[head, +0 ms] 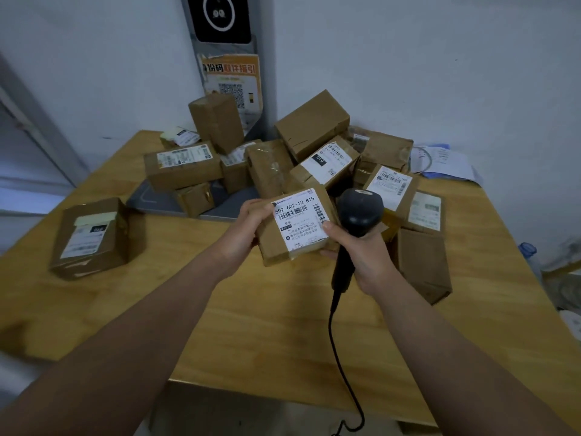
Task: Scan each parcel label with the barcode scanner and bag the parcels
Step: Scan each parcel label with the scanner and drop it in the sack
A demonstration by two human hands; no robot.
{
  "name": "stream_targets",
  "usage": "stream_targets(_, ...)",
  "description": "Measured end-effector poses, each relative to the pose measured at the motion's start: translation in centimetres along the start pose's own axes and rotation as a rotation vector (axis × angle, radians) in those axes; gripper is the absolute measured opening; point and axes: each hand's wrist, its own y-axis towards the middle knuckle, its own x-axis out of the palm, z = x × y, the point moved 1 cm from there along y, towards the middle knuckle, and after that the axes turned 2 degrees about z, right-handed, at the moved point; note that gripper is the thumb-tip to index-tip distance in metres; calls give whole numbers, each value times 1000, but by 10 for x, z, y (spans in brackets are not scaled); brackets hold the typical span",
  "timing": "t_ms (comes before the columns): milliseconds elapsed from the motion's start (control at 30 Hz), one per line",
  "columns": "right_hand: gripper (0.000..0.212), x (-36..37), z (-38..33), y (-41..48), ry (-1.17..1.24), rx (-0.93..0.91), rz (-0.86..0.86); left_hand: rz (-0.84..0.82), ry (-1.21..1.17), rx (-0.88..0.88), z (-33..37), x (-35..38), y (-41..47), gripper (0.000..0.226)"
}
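From the near edge of the wooden table (pixel 283 325) a cable (pixel 333 325) rises to the barcode scanner (pixel 360 212). The right hand (pixel 361 256) is wrapped round its handle, with the thumb on the held parcel (pixel 276 243). The left hand (pixel 248 221) grips the parcel's left end. The label (pixel 300 220) faces up, just left of the scanner head. The scanner's long axis points toward the heap of parcels (pixel 314 127) at the far edge, so it likely must swing left.
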Motion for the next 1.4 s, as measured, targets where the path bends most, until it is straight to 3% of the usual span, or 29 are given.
stream_targets(133, 41, 0, 12, -3, -20, 54, 58, -113, 188, -164, -6, -12, -11, 47)
stream_targets(300, 61, 14, 23, -2, -320, 142, 126, 195, 85, -119, -22, -21, -8, 39)
stream_targets(433, 21, 29, 30, -17, -476, 164, 16, 292, 61, -115, -38, -33, -6, 31)
stream_targets(500, 20, 35, 39, -29, -516, 182, -70, 309, 77, -131, -44, -39, -8, 34)
stream_targets(667, 29, 37, 61, -53, -434, 213, -152, 342, 73, -136, -57, -53, -11, 37)
stream_targets(833, 21, 43, 70, -56, -431, 278, -160, 342, 89, -122, -63, -60, -9, 40)
stream_targets(933, 31, 49, 73, -55, -453, 225, -106, 344, 109, -96, -65, -60, -8, 41)
stream_targets(1200, 12, 55, 76, -48, -490, 207, -13, 352, 142, -76, -69, -59, -3, 45)
stream_targets(1400, 17, 53, 80, -45, -541, 228, 13, 357, 156, -76, -71, -61, -2, 49)
